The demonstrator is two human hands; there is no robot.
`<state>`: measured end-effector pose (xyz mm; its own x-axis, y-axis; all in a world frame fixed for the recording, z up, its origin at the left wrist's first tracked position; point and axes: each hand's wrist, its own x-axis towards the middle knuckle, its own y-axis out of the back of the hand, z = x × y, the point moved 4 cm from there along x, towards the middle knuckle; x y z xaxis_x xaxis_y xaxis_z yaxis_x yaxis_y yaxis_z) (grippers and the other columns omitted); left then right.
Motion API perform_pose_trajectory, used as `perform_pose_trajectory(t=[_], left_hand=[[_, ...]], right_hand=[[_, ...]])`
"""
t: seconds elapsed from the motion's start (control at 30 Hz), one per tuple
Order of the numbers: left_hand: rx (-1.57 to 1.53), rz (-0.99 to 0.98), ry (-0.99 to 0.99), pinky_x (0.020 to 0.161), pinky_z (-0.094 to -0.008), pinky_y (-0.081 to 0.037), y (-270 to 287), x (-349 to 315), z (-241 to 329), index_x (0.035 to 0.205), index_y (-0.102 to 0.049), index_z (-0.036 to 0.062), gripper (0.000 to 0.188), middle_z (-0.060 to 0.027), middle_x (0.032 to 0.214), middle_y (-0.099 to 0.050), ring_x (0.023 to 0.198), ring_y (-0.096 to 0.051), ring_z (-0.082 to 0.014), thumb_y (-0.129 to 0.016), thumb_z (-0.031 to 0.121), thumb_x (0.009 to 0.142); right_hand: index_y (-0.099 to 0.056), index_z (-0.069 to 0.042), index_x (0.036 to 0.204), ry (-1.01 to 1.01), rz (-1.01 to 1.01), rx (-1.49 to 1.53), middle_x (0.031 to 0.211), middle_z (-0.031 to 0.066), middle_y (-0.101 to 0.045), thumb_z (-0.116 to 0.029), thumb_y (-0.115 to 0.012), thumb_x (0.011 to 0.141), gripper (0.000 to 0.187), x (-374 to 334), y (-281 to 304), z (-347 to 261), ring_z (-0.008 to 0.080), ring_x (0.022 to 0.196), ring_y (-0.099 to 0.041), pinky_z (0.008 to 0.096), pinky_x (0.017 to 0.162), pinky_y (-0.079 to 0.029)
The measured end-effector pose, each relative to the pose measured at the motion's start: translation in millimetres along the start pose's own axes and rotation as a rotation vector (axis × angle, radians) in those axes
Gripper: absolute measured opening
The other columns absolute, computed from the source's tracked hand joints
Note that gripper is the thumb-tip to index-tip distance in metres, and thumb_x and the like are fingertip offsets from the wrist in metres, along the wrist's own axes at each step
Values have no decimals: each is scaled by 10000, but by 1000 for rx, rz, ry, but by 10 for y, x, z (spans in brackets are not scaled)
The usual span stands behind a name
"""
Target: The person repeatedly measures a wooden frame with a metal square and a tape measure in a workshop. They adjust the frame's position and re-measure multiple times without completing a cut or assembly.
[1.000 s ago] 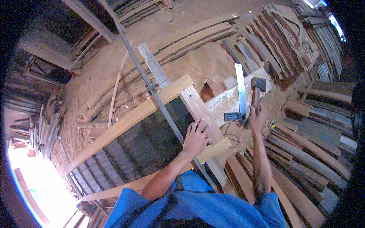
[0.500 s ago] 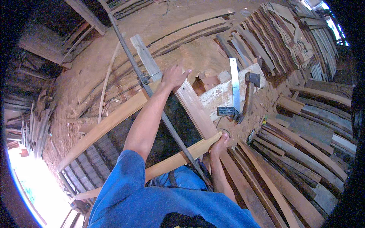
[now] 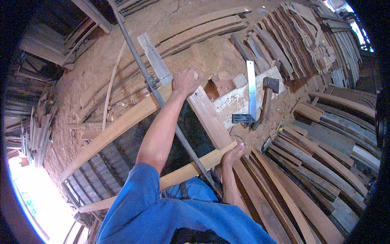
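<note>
A wooden frame lies in front of me, with a long far rail (image 3: 118, 132), a near rail (image 3: 199, 171) and a crosspiece (image 3: 209, 118) between them. My left hand (image 3: 186, 83) is closed over the frame's far corner, where the crosspiece meets the far rail; its fingertips are partly hidden. At the near corner my right hand (image 3: 232, 154) grips the end of the near rail, its thumb up beside the joint. A long metal bar clamp (image 3: 185, 140) runs across both rails, under my left forearm. Beyond the left hand a grey board end (image 3: 153, 57) sticks out.
Right of the frame, a try square (image 3: 252, 91) and a hatchet (image 3: 268, 99) rest by a whitish board (image 3: 227, 103). Long planks (image 3: 321, 158) spread on the right, and rough slabs (image 3: 292, 44) are stacked at the far right. Sawdust (image 3: 195, 57) covers the ground behind.
The view has shifted slightly. My left hand has settled a little on the far corner, its fingers drawn in closer; the right hand keeps its hold. The frame and clamp look nearly unchanged.
</note>
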<state>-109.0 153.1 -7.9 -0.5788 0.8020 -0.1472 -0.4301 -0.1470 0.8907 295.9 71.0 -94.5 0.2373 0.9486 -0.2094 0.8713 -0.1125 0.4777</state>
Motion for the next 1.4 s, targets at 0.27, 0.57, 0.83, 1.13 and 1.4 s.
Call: perform_pose_trajectory(t=[0.27,0.57,0.83,1.13,1.4], left_hand=[[-9,31,15,974,-560,-535,0,-15,-3,1277,-663,57,530,-212,1219,-726,1127,-705,-408,-620,481,961],[3,-60,71,965,-529,-556,101,-30,57,1291,-656,59,531,-205,1229,-728,1111,-713,-397,-622,474,962],[-13,-33,31,959,-533,-559,120,-29,64,1298,-649,57,516,-228,1203,-723,1105,-713,-401,-611,450,966],[-82,350,-198,1131,-543,-432,361,-447,-40,1435,-558,25,578,-224,1360,-644,1278,-588,-447,-657,365,978],[-129,666,177,1154,-527,-394,619,-3195,-1361,1383,-582,2,492,-212,1368,-609,1301,-532,-412,-700,180,940]], right_hand=[[-565,98,1099,-33,28,59,1048,246,-589,-504,-356,1148,639,29,-13,143,367,986,-547,487,941,-438],[-574,84,1142,-35,16,-10,1088,282,-602,-483,-338,1144,614,-15,17,-150,426,1032,-549,515,989,-412],[-586,69,1112,-59,25,-70,1050,176,-635,-483,-364,1148,595,-61,56,-370,288,983,-599,441,924,-478],[-612,21,1059,-70,-27,22,990,135,-656,-460,-332,1159,566,11,16,-84,239,937,-614,417,879,-502],[-641,52,1103,84,-9,-226,989,163,-668,-459,-351,1150,589,128,82,-13,279,964,-636,446,893,-504]])
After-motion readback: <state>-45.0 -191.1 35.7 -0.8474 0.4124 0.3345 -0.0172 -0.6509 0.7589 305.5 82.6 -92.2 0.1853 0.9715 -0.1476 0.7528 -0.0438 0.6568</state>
